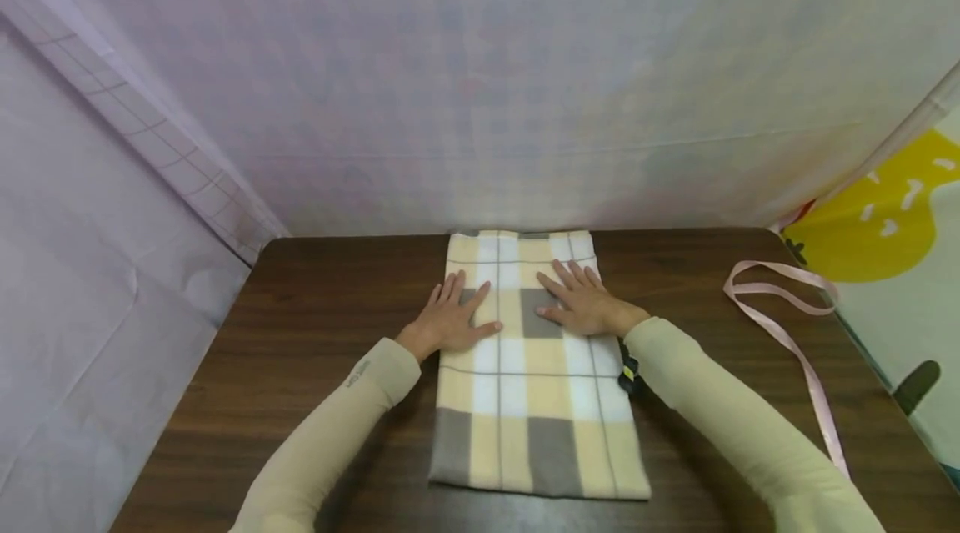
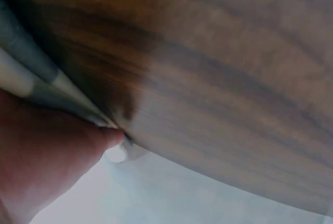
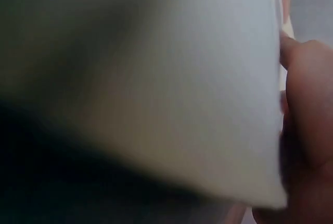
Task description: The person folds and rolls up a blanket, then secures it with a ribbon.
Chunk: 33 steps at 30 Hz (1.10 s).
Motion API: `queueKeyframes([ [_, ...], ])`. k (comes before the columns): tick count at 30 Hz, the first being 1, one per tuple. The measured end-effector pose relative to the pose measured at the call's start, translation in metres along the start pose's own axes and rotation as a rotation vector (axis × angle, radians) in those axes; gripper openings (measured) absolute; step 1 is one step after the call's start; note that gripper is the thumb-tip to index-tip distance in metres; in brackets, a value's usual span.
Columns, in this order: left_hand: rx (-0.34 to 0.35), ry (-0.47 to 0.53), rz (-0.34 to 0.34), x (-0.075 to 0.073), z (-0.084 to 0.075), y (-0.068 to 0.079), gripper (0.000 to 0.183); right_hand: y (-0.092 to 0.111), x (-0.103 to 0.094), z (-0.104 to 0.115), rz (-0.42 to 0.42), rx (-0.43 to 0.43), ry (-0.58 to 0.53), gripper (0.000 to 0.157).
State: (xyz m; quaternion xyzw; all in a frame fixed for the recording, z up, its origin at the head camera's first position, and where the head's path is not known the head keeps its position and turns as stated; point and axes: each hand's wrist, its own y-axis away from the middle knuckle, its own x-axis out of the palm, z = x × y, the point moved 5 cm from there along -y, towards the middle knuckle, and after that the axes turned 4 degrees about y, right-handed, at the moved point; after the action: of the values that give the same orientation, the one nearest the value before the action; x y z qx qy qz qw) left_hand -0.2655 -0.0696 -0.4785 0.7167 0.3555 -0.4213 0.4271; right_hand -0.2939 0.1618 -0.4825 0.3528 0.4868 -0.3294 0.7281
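A plaid cloth [image 1: 517, 395] in cream, white and grey lies folded into a long rectangle on the dark wooden table. My left hand [image 1: 450, 318] rests on its left edge with fingers spread. On the right side of the same cloth, my right hand [image 1: 583, 305] presses down, its fingers also spread and straight. The left wrist view shows part of the left hand [image 2: 52, 156] against layered cloth edges [image 2: 57, 88]. Blurred pale cloth [image 3: 208, 94] fills much of the right wrist view, with part of the right hand [image 3: 315, 104] at its right edge.
A pink ribbon [image 1: 798, 349] lies loosely curved along the right side of the table [image 1: 337, 299]. Pale curtain-like sheets [image 1: 480, 99] hang behind the table and at its left. A yellow patterned surface [image 1: 873, 220] shows beyond the right edge.
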Motion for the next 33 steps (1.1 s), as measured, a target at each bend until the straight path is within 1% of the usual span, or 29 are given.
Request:
queueKeyframes([
  [2,0.014,-0.004,-0.013,0.0,-0.001,0.002,0.08,0.003,-0.002,0.0,0.007,0.0,0.001,0.074],
  [4,0.055,-0.017,-0.03,0.001,-0.005,0.008,0.077,0.009,-0.005,0.003,0.016,-0.016,0.0,0.076],
  [7,0.166,-0.061,-0.049,0.005,-0.017,0.024,0.07,0.026,-0.009,0.016,0.024,-0.071,0.026,0.076],
  [9,0.252,-0.102,-0.041,0.01,-0.027,0.041,0.067,0.043,-0.011,0.03,0.014,-0.147,0.062,0.075],
  [11,0.327,-0.138,-0.026,0.017,-0.036,0.061,0.065,0.062,-0.011,0.046,-0.026,-0.254,0.104,0.071],
  [14,0.416,-0.18,0.001,0.026,-0.046,0.092,0.065,0.092,-0.007,0.071,-0.138,-0.445,0.152,0.063],
  [16,0.47,-0.193,0.014,0.032,-0.049,0.111,0.066,0.11,-0.003,0.083,-0.212,-0.541,0.173,0.057],
  [18,0.53,-0.199,0.022,0.035,-0.052,0.129,0.068,0.126,0.002,0.092,-0.269,-0.602,0.198,0.054],
  [19,0.561,-0.201,0.027,0.037,-0.052,0.137,0.07,0.134,0.005,0.096,-0.282,-0.613,0.212,0.053],
  [22,0.64,-0.24,0.013,0.042,-0.054,0.157,0.079,0.153,0.013,0.104,-0.273,-0.617,0.233,0.05],
  [24,0.687,-0.285,-0.027,0.044,-0.056,0.166,0.08,0.163,0.017,0.107,-0.275,-0.615,0.224,0.048],
  [27,0.732,-0.369,-0.135,0.046,-0.06,0.174,0.071,0.175,0.021,0.109,-0.3,-0.607,0.197,0.044],
  [30,0.776,-0.418,-0.262,0.045,-0.066,0.181,0.049,0.186,0.028,0.11,-0.333,-0.622,0.189,0.044],
  [33,0.809,-0.427,-0.356,0.044,-0.069,0.186,0.03,0.194,0.036,0.111,-0.344,-0.645,0.227,0.05],
])
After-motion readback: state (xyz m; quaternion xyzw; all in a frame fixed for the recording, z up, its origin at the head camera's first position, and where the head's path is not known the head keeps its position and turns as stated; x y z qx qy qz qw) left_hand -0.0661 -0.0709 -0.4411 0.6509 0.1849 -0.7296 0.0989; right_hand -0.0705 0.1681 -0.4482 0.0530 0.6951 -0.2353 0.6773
